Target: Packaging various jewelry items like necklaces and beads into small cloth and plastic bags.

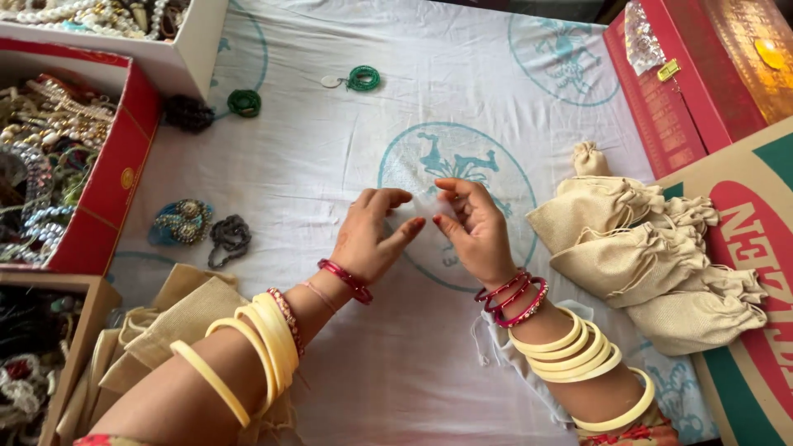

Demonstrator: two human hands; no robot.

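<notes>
Clear plastic pouch [425, 208], small and see-through, is being pinched between both hands above the middle of the white cloth [330, 165]. Left hand [373, 233] and right hand [472, 225] are gripping opposite edges with fingertips, seemingly pulling it open. Filled beige drawstring bags [644, 248] are piling up near the cloth's right edge.

A red cardboard box [116, 177] heaped with jewellery stands at the left edge, a white box [186, 58] behind it and a brown one [83, 330] in front. At right lie a red lidded case [686, 91] (small yellow tag [668, 69] on it) and a tan, red and green carton [743, 248].
</notes>
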